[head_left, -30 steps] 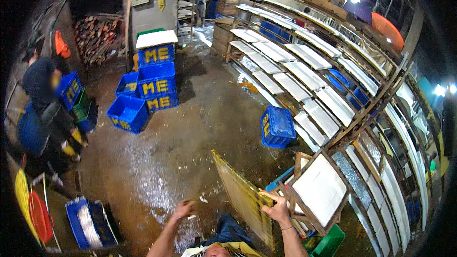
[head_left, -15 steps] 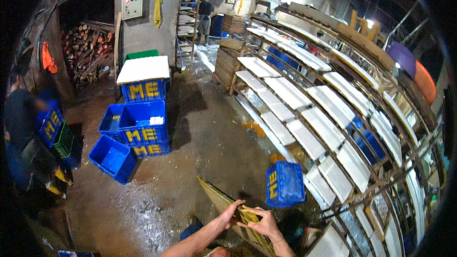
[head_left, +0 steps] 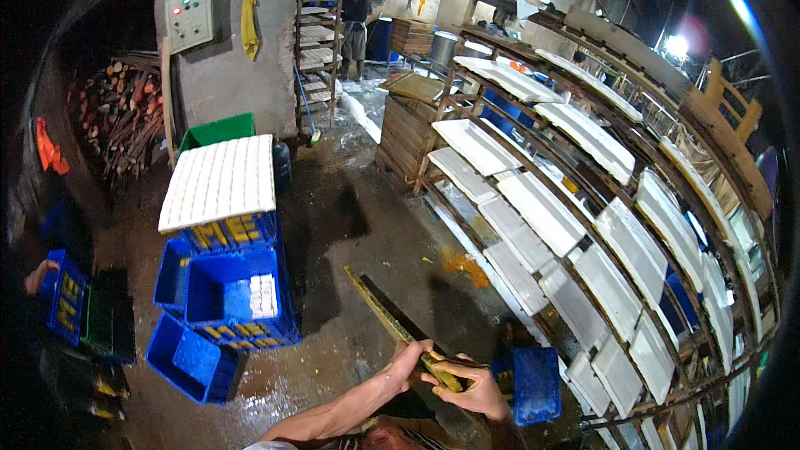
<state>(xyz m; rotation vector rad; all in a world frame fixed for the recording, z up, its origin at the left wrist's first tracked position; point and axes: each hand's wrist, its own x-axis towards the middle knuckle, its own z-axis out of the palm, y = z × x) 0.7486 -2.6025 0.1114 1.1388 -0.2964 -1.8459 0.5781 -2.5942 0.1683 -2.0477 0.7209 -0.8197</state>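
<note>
A flat wooden board (head_left: 379, 307) with a worn, yellowish edge is in both my hands, tilted and seen nearly edge-on. Its far end points forward and left, above the wet floor. My left hand (head_left: 408, 365) is closed round it near the middle. Further back, my right hand (head_left: 469, 387) grips the near part, fingers wrapped over its edge. Beyond the board on the left, a white slab scored into squares (head_left: 218, 182) lies over the top of a stack of blue crates. White blocks (head_left: 263, 296) sit inside an open blue crate (head_left: 218, 277) in front of it.
A long wooden rack (head_left: 533, 168) bearing several white trays (head_left: 546, 212) runs along the right. One blue crate (head_left: 536, 385) stands beside my right hand, another (head_left: 190, 365) at left. A person (head_left: 356, 21) stands at the back; another person's hand (head_left: 40, 275) touches a left-hand crate.
The board has turned from showing its broad face to nearly edge-on, still in both hands. My view has shifted, and the crate stack and rack appear larger and nearer.
</note>
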